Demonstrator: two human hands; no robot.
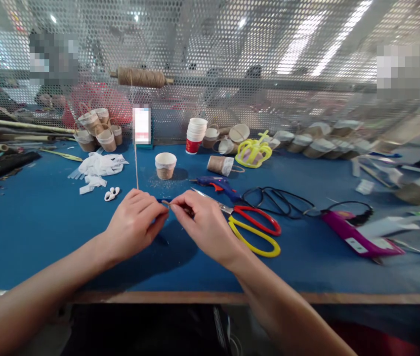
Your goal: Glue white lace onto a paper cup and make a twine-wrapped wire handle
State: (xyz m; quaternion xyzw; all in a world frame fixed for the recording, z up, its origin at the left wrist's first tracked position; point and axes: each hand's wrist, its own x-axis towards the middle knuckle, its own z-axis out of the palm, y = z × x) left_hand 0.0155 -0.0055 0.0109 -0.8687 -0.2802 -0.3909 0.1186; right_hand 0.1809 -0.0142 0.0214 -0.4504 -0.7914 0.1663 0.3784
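My left hand (138, 220) is closed on brown twine (136, 165), which runs up to a spool (141, 77) on the mesh panel. A short bit of the same twine shows between my two hands. Its end is pinched by the thumb and fingers of my right hand (198, 217). Just beyond them a twine-wrapped cup (165, 169) with a white lace rim stands upright. Scissors (256, 227) with one red and one yellow handle lie beside my right hand. A blue glue gun (215, 183) rests behind the scissors.
White lace strips (101, 165) and a small white item (112, 194) lie at left. Stacked paper cups (196, 134), a tipped wrapped cup (220, 165) and a yellow woven basket (253, 152) stand farther back. A black cord (282, 202) and a purple tool (360, 235) lie at right.
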